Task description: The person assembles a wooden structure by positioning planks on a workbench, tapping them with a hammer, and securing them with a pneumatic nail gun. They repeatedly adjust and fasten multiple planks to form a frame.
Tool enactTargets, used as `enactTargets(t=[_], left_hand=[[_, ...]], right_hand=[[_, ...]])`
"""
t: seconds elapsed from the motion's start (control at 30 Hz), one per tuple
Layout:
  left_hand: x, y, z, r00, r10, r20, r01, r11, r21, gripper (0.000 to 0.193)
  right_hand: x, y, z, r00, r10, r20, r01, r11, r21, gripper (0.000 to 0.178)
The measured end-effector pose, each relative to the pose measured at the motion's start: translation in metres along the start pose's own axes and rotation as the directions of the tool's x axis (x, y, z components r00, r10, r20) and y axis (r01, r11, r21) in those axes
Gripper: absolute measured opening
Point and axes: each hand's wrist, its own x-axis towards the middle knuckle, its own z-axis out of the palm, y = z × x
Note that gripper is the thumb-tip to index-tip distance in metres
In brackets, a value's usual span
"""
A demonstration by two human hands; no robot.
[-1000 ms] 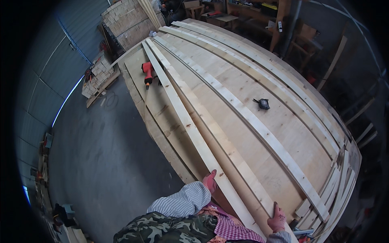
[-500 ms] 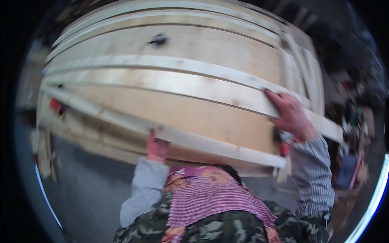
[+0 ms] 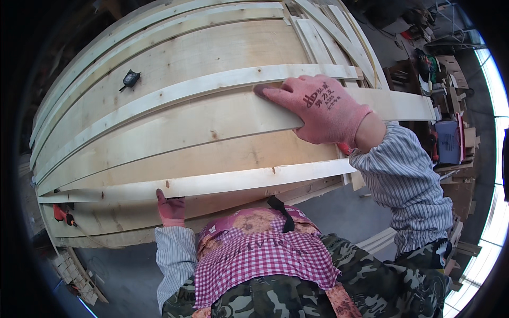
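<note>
Both my hands wear pink gloves with dark fingertips. My left hand [image 3: 170,211] grips the near edge of a narrow pale wooden board [image 3: 222,184], thumb on its upper face and other fingers out of sight. My right hand [image 3: 326,109] is closed over a wider board [image 3: 207,132] just beyond it, toward that board's right end; one finger reaches left along the wood and the thumb is mostly hidden. Both boards lie lengthwise over a large wooden panel [image 3: 180,53]. Farther off, another strip [image 3: 196,85] runs beside the wide board.
A small black tape measure [image 3: 130,79] sits on the panel. Toward the left end lies a red-and-black tool [image 3: 63,214] with a cord or hose. Loose strips [image 3: 328,42] are piled at the far right. Boxes and scraps, including a blue-grey box [image 3: 449,142], stand beyond the right side.
My view has swung to the right and sharpened, so the tape measure appears farther left. Both hands remain on the same boards.
</note>
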Motion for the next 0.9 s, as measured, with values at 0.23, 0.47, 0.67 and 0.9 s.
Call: enactTargets(t=[0.23, 0.47, 0.67, 0.9], left_hand=[[-0.011, 0.008, 0.005, 0.946, 0.057, 0.320, -0.024, 0.994, -0.105, 0.038], [0.002, 0.025, 0.005, 0.739, 0.023, 0.673, -0.006, 1.000, -0.029, 0.047], [-0.020, 0.001, 0.031, 0.915, 0.164, 0.369, -0.135, 0.985, -0.103, 0.039], [-0.055, -0.017, 0.044, 0.949, 0.179, 0.260, -0.132, 0.973, -0.187, 0.060]], right_hand=[[-0.034, -0.035, 0.074, 0.996, 0.065, 0.066, -0.072, 0.991, 0.117, 0.073], [-0.063, -0.057, 0.125, 0.992, 0.120, 0.043, -0.128, 0.948, 0.291, 0.078], [-0.074, -0.057, 0.123, 0.996, 0.084, -0.043, -0.058, 0.905, 0.420, 0.083], [-0.059, -0.071, 0.111, 0.943, 0.035, 0.332, -0.159, 0.922, 0.354, 0.100]])
